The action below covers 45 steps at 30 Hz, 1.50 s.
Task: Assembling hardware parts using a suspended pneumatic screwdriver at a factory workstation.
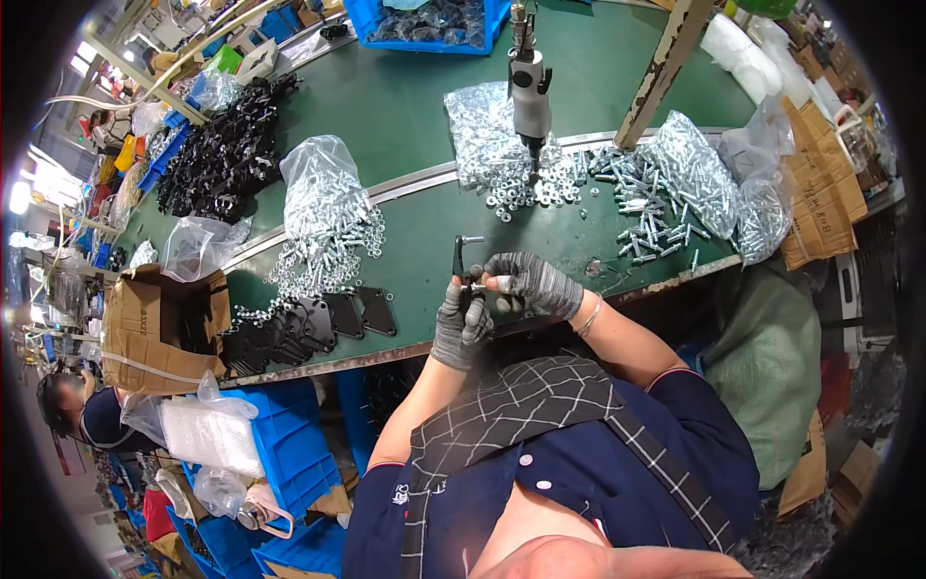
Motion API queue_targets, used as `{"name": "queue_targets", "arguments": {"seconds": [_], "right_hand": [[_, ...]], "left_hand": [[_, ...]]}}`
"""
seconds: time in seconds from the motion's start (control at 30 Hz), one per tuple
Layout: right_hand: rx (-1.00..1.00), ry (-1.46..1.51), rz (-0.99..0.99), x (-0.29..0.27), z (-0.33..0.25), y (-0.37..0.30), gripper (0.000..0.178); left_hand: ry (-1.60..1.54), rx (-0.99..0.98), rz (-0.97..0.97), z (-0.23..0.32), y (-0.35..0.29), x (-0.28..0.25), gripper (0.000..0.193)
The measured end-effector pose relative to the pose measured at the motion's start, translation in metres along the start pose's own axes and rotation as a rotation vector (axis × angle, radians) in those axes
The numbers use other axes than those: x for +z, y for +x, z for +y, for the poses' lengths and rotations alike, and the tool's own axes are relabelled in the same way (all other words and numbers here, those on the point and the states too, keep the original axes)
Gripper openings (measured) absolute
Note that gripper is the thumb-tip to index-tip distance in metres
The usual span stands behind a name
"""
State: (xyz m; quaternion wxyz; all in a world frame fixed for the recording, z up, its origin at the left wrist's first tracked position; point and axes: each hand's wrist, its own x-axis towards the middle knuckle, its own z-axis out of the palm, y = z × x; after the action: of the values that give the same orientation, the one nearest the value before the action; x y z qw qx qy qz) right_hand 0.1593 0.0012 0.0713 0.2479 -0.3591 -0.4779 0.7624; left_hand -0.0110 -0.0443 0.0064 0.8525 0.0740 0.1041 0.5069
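Over the bench's front edge, my left hand [461, 326], in a grey striped fingerless-tip glove, is closed around a thin black bracket [458, 257]. The bracket stands upright, and a silver bolt [473, 239] sticks out sideways from its top. My right hand [536, 282], gloved alike, pinches at the bracket's lower part from the right. What lies between those fingertips is too small to make out. Beyond both hands a white and black power screwdriver [531, 101] hangs with its bit pointing down. Loose silver nuts or washers [559, 183] lie beneath it.
Silver bolts [646, 198] and a clear bag of bolts [696, 174] lie right. Leftward are a bag of small metal parts [323, 198], black plates [311, 323], a cardboard box [154, 333] and heaped black parts [227, 150]. A chipped post [666, 72] rises behind.
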Motion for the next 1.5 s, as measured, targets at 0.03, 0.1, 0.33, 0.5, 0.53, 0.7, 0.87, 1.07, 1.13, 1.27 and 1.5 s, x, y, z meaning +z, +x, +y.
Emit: {"name": "queue_targets", "arguments": {"seconds": [0.03,0.1,0.33,0.5,0.53,0.7,0.87,1.07,1.13,1.27,1.5], "right_hand": [[-0.014,0.054,-0.006,0.000,0.001,0.000,0.020],[0.016,0.069,-0.021,-0.003,0.002,0.002,0.020],[0.049,0.178,-0.108,-0.018,0.016,0.009,0.021],[-0.132,-0.169,0.173,-0.042,0.024,0.005,0.024],[-0.329,-0.515,0.356,-0.058,0.029,0.007,0.024],[-0.159,-1.408,1.043,-0.129,0.008,0.000,0.020],[-0.045,-1.401,0.767,-0.142,0.011,0.012,0.020],[-0.579,-1.400,0.548,-0.029,0.021,0.024,0.013],[-0.813,-1.346,0.532,-0.027,0.030,0.024,0.011],[-0.868,-1.337,0.413,-0.029,0.024,0.024,0.012],[-0.653,-1.609,0.075,-0.033,-0.014,0.033,0.013]], "left_hand": [[0.000,0.007,-0.011,0.000,0.000,0.000,0.041],[0.002,0.000,-0.014,-0.001,0.000,0.003,0.041],[-0.014,-0.035,0.146,-0.004,0.005,0.006,0.038],[0.357,0.021,0.331,0.006,0.020,0.017,0.035],[0.493,0.021,0.356,0.013,0.023,0.030,0.034],[0.765,-0.001,0.469,0.018,0.050,0.005,0.034],[0.792,0.008,0.481,0.009,0.059,0.012,0.035],[0.769,-0.007,0.532,0.007,0.059,0.002,0.034],[0.792,-0.006,0.554,0.009,0.061,-0.004,0.033],[0.798,0.003,0.540,0.009,0.063,-0.003,0.032],[0.787,-0.011,0.527,0.010,0.060,0.006,0.033]]}}
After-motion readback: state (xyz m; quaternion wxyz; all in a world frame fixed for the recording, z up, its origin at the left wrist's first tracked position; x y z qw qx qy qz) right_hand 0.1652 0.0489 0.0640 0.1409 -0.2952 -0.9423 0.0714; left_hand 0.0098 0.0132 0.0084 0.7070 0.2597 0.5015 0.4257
